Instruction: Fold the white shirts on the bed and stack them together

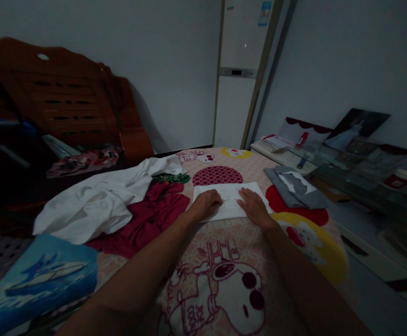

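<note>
A white garment (227, 215), folded into a flat rectangle, lies on the patterned tablecloth in front of me. My left hand (206, 205) rests on its left part with the fingers curled together against the fabric. On the right part, my right hand (253, 205) lies flat with the fingers spread. Between the two hands the white fabric shows some creases. Nearest to my left forearm is a crumpled dark red cloth (154, 214). A folded grey garment (296, 189) with a white patch on top sits to the right of my right hand.
A loose white cloth (91, 196) and a dark green cloth (171, 178) lie at the left. A blue printed cloth (49, 275) hangs near the front left edge. A wooden chair (70, 102) stands behind. On the right is a glass-topped cabinet (364, 172) with several items.
</note>
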Demonstrator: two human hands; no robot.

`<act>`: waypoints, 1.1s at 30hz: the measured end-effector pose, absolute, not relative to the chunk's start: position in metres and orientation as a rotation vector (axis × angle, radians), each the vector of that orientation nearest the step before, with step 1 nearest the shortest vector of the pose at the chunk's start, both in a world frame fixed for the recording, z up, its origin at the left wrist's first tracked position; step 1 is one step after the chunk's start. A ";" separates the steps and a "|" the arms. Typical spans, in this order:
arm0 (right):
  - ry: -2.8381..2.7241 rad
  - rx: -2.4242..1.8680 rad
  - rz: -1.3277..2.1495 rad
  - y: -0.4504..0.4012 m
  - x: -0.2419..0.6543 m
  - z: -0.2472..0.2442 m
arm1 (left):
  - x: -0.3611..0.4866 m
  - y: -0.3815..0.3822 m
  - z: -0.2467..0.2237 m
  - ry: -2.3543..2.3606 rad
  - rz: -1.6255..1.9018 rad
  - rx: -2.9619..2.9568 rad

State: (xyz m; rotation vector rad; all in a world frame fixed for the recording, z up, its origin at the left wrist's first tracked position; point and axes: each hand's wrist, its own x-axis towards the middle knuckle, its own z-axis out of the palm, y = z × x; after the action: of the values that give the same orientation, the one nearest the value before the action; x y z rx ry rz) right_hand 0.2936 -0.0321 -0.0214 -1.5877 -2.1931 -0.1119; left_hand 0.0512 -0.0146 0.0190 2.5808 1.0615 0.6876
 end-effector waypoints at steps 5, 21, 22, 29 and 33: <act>-2.195 -1.608 -0.093 -0.033 0.293 -0.019 | 0.047 -0.011 0.016 1.014 0.676 2.617; -2.185 -1.586 -0.118 -0.032 0.295 -0.022 | 0.048 -0.011 0.016 1.143 0.731 2.474; -2.183 -1.582 -0.121 -0.032 0.295 -0.023 | 0.047 -0.011 0.016 1.142 0.747 2.451; -2.182 -1.586 -0.079 -0.033 0.296 -0.019 | 0.044 -0.009 0.023 1.316 0.926 2.316; -2.177 -1.566 -0.107 -0.032 0.296 -0.022 | 0.046 -0.016 0.028 1.200 0.848 2.366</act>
State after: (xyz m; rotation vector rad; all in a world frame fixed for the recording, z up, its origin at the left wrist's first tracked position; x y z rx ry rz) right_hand 0.2955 -0.0320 -0.0218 -1.5664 -2.1768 -0.1067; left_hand 0.0463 -0.0161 0.0281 2.3658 1.2002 0.8483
